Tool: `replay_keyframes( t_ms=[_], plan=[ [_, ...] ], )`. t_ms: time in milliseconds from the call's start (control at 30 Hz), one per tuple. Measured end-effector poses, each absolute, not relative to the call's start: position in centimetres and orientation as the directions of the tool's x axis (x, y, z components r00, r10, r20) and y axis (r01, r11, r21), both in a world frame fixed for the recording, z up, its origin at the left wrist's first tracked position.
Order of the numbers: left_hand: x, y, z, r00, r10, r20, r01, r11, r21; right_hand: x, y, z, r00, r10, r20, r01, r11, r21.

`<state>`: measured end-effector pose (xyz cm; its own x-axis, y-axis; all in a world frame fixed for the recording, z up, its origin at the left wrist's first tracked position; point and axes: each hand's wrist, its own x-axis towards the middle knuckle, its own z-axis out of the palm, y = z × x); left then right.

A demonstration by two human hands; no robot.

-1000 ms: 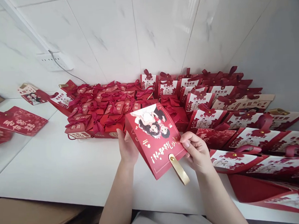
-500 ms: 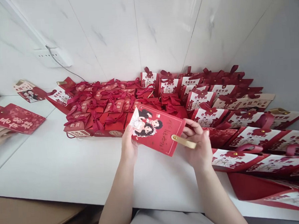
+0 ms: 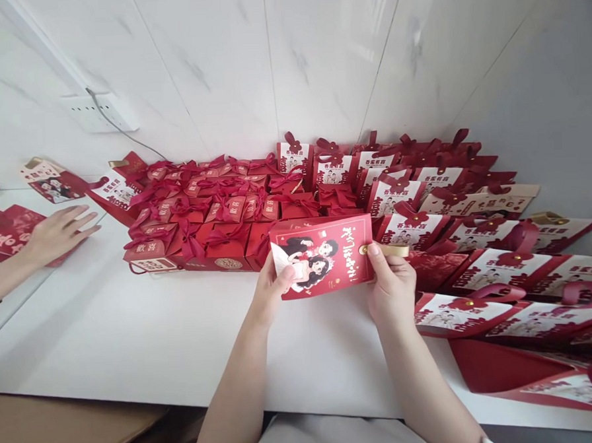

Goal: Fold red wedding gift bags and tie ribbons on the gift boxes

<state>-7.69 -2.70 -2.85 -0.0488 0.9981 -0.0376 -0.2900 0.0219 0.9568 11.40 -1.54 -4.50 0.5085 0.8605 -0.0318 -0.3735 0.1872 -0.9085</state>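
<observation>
The person's left hand point(image 3: 268, 295) grips a red card bag point(image 3: 335, 266) at its 9 o'clock end, thumb across the printed couple; the right hand point(image 3: 393, 290) pinches the 3 o'clock end beside a gold strap point(image 3: 395, 250). From that bag, ribbon-tied boxes point(image 3: 230, 239) crowd the table point(image 3: 158, 334) at 10 o'clock, flower-trimmed bags point(image 3: 406, 234) range from 12 round to 4, a co-worker's hand point(image 3: 58, 234) spreads at 9, and a cardboard carton point(image 3: 63, 425) sits at 8.

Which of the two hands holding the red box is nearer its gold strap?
Right. The right hand grips the red box at the end bearing the gold strap; the left hand holds the opposite end, farther from it.
</observation>
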Motion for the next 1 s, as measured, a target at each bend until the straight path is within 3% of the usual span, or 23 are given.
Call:
replay_keyframes(
  t_ms=[333, 533, 667, 833, 1000],
  plan=[
    [-6.5, -3.2, -3.2, -0.17, 0.985, -0.015, -0.349, -0.046, 0.936, 11.2, -1.9, -3.9, 0.514, 0.857, -0.042, -0.293, 0.13, -0.947],
    [-5.8, -3.3, -4.4, -0.163, 0.987, 0.005, -0.439, -0.077, 0.895, 9.9, -2.7, -4.0, 0.242, 0.97, -0.033, -0.465, 0.086, -0.881],
    [-5.4, -3.9, -4.6, -0.179, 0.981, 0.077, -0.426, -0.147, 0.893, 9.2, -3.4, -4.4, 0.234, 0.972, -0.025, -0.518, 0.102, -0.849],
    [-5.8, -3.9, -6.2, -0.068, 0.997, 0.018, -0.429, -0.046, 0.902, 9.6, -3.5, -4.6, 0.231, 0.973, -0.017, -0.487, 0.101, -0.868],
    [-5.7, -3.6, -6.9, -0.079, 0.997, -0.017, -0.434, -0.019, 0.901, 10.1, -3.4, -4.8, 0.225, 0.974, -0.018, -0.464, 0.091, -0.881]
  ],
)
